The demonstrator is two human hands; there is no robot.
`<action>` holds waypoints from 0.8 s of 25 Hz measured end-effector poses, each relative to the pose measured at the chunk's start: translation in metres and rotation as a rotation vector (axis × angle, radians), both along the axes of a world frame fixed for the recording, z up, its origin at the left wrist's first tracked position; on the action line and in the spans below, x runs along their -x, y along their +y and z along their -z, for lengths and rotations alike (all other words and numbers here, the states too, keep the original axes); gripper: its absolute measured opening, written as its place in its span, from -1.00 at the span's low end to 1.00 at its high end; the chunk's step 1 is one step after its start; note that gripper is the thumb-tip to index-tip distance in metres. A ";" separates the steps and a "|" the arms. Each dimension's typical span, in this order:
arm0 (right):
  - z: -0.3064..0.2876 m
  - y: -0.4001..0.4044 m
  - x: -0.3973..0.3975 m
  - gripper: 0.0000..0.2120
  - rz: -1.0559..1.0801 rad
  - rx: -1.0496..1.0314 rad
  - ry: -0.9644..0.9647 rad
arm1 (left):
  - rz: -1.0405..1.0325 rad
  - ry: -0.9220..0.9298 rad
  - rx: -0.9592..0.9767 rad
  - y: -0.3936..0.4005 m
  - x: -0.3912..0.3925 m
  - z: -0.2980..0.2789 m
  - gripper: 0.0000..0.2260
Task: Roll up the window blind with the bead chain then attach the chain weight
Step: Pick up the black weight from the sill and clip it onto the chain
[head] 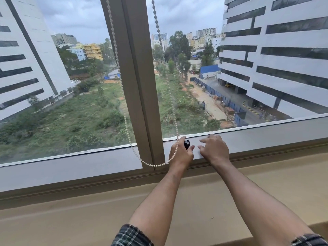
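Note:
A white bead chain [124, 110] hangs in two strands on either side of the brown window post [140, 82] and loops at the bottom near the sill. My left hand [180, 152] is closed around a small black chain weight [186, 144] at the lower window frame, and the right strand of the chain drapes over that hand. My right hand [213, 150] hovers just to the right of the weight with its fingers curled and apart, holding nothing. No blind fabric is in view; the glass is uncovered.
A wide beige sill [88, 213] runs below the grey lower window frame [266, 134]. Outside the glass stand white office buildings and a green lot. Plaid sleeves show at the bottom edge.

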State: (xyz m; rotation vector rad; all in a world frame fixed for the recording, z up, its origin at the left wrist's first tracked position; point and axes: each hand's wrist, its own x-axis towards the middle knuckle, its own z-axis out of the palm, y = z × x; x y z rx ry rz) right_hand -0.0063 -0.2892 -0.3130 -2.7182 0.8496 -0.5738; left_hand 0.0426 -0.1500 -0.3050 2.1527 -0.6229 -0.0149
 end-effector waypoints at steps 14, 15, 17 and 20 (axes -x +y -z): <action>0.010 0.020 0.006 -0.86 -0.106 -0.083 -0.502 | -0.004 -0.160 0.257 0.012 0.016 0.025 -0.74; 0.005 0.027 0.005 -0.83 -0.098 -0.132 -0.553 | -0.008 -0.165 0.272 0.016 0.019 0.025 -0.73; -0.004 0.042 0.006 -0.75 -0.066 -0.273 -0.625 | -0.017 -0.165 0.292 0.024 0.027 0.025 -0.71; -0.016 0.064 0.010 -0.70 -0.131 -0.444 -0.678 | -0.040 -0.182 0.292 0.041 0.037 0.027 -0.69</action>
